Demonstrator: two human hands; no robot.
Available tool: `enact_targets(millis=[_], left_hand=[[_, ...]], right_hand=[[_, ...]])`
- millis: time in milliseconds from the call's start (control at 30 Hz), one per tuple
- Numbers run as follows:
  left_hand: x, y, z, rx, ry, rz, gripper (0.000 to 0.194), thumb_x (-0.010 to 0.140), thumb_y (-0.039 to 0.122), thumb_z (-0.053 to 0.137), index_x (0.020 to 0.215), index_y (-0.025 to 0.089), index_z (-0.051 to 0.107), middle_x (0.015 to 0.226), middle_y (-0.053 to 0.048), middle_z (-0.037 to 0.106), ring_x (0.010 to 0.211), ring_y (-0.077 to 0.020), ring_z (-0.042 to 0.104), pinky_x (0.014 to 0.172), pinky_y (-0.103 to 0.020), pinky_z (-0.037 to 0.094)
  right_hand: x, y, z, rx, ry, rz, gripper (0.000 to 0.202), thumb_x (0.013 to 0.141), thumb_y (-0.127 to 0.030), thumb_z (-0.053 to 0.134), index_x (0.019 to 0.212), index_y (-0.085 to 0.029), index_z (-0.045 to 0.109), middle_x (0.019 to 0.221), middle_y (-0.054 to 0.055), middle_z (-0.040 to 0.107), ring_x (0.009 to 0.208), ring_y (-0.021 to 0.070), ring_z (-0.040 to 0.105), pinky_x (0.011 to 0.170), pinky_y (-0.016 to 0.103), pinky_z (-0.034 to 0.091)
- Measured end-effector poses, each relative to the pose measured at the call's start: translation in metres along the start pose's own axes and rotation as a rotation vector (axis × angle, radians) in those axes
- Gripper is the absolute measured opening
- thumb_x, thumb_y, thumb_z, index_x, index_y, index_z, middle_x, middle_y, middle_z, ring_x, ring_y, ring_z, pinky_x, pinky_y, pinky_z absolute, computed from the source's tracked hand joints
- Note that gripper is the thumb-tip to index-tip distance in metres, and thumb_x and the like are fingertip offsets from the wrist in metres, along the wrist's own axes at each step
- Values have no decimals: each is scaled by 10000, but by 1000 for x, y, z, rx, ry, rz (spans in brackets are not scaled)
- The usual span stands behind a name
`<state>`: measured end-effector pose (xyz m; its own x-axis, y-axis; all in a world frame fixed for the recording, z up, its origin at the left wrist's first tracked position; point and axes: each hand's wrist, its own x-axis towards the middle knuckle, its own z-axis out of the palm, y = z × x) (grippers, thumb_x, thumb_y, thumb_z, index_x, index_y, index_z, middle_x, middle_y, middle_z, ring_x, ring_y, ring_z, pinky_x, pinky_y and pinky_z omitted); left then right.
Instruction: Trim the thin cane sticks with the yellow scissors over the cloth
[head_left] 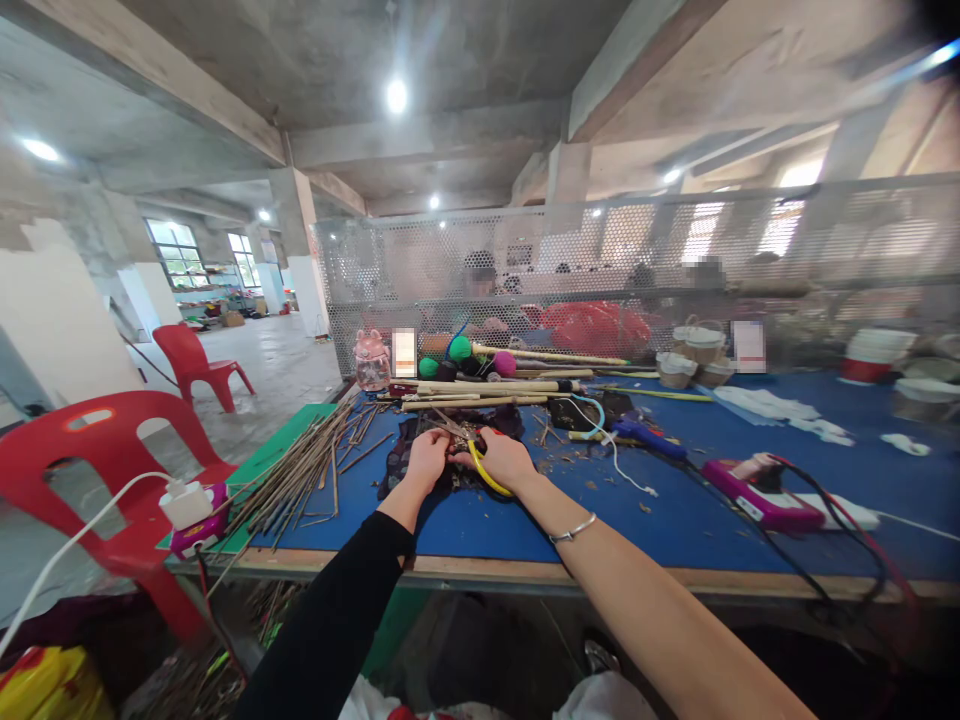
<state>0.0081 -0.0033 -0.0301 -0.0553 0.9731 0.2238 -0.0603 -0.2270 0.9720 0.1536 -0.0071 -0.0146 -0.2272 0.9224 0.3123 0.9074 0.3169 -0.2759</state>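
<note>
Both hands are close together over a dark cloth (397, 462) on the blue table. My right hand (504, 460) is closed round a yellow-handled tool (489, 478), whose far end lies near my other hand. The fingers of my left hand (429, 455) are pinched together at some thin brown twigs (452, 424); exactly what they grip is too small to make out. Small brown scraps lie on the cloth between the hands. Just beyond are several pale sticks (480, 398). A pile of thin brown twigs (300, 470) spreads left of my left hand.
A blue glue gun (649, 438) and a purple power strip (765, 497) with cables lie at right. Yarn balls (459, 348), a pink bottle (372, 360) and small baskets (676, 368) stand before a metal mesh screen (420, 260). Red chairs (127, 450) are at left. People are beyond the screen.
</note>
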Motion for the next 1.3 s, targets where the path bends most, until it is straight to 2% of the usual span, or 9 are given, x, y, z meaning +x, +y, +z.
enact_targets(millis=[300, 567, 800, 900, 1000, 1100, 1167, 1300], left_hand=[[2, -2, -4, 95, 26, 30, 173, 693, 260, 485, 572, 142, 524, 538, -1, 511, 485, -88, 450, 459, -188, 369], [-4, 5, 0, 132, 32, 7, 259, 745, 351, 469, 788, 133, 600, 704, -39, 587, 526, -94, 495, 431, -182, 405], [-7, 8, 1, 200, 70, 38, 267, 759, 333, 466, 860, 133, 610, 763, -57, 606, 548, -102, 509, 420, -177, 400], [-6, 6, 1, 215, 68, 55, 292, 774, 359, 439, 835, 132, 613, 730, -49, 607, 546, -105, 511, 428, -181, 395], [-4, 5, 1, 242, 82, 88, 271, 778, 335, 436, 797, 131, 614, 695, -45, 608, 554, -113, 514, 480, -200, 410], [-2, 6, 0, 279, 109, 141, 207, 770, 256, 448, 775, 137, 617, 767, -60, 631, 680, -138, 546, 634, -232, 431], [-2, 7, 0, 303, 113, 167, 188, 764, 203, 444, 765, 137, 620, 804, -66, 640, 738, -148, 551, 708, -248, 419], [-2, 9, 1, 342, 82, 197, 193, 759, 164, 436, 737, 134, 625, 782, -67, 649, 718, -153, 551, 719, -260, 416]], right_hand=[[-1, -3, -2, -16, -55, 40, 623, 621, -745, 417, 868, -184, 527, 873, 104, 636, 775, 237, 609, 608, 271, 397], [2, -1, -1, 36, -55, 82, 626, 624, -753, 398, 866, -191, 529, 857, 99, 636, 759, 236, 607, 589, 272, 389], [2, -3, -4, 62, -72, 100, 600, 635, -734, 417, 866, -192, 528, 870, 101, 633, 783, 229, 601, 617, 272, 391], [1, -4, -5, 68, -72, 102, 573, 641, -715, 438, 860, -193, 526, 868, 93, 633, 786, 230, 602, 613, 269, 393], [0, -5, -5, 60, -83, 101, 538, 643, -685, 477, 854, -192, 525, 864, 84, 631, 792, 230, 603, 613, 262, 392], [0, -6, -3, 59, -78, 90, 541, 634, -663, 512, 891, -186, 515, 883, 82, 623, 814, 227, 597, 639, 263, 392], [0, -7, -1, 77, -42, 46, 573, 626, -658, 523, 939, -179, 499, 921, 90, 608, 849, 224, 584, 668, 269, 392], [1, -7, 1, 54, 62, -38, 644, 608, -653, 542, 1004, -152, 467, 991, 126, 568, 956, 237, 532, 758, 299, 372]])
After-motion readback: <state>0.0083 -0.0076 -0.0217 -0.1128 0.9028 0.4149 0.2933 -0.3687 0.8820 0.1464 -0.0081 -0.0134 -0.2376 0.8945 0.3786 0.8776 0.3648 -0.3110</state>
